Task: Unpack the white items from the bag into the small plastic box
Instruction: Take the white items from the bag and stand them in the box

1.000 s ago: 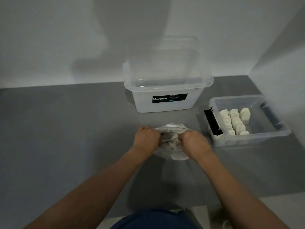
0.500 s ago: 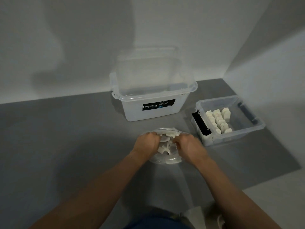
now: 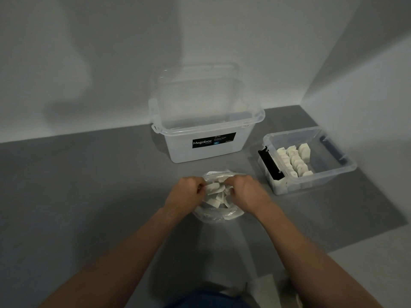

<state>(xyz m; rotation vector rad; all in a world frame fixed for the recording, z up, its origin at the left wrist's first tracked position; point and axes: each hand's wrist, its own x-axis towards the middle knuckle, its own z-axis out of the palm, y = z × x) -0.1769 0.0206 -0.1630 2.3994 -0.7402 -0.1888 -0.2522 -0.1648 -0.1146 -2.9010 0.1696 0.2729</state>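
A clear plastic bag (image 3: 216,213) sits on the grey floor in front of me, with several white items (image 3: 217,195) showing inside its mouth. My left hand (image 3: 185,194) grips the bag's left rim and my right hand (image 3: 245,192) grips its right rim, holding the mouth apart. To the right stands the small plastic box (image 3: 338,174), holding several white items (image 3: 293,160) in rows beside a black insert (image 3: 269,166).
A large clear "Megabox" tub (image 3: 206,132) stands behind the bag, against the back wall. A side wall rises just to the right of the small box. A lighter floor patch (image 3: 367,263) lies at the lower right.
My hands have pulled the bag's mouth wider, so more of the white items inside show. The view has shifted, putting both boxes further right and lower.
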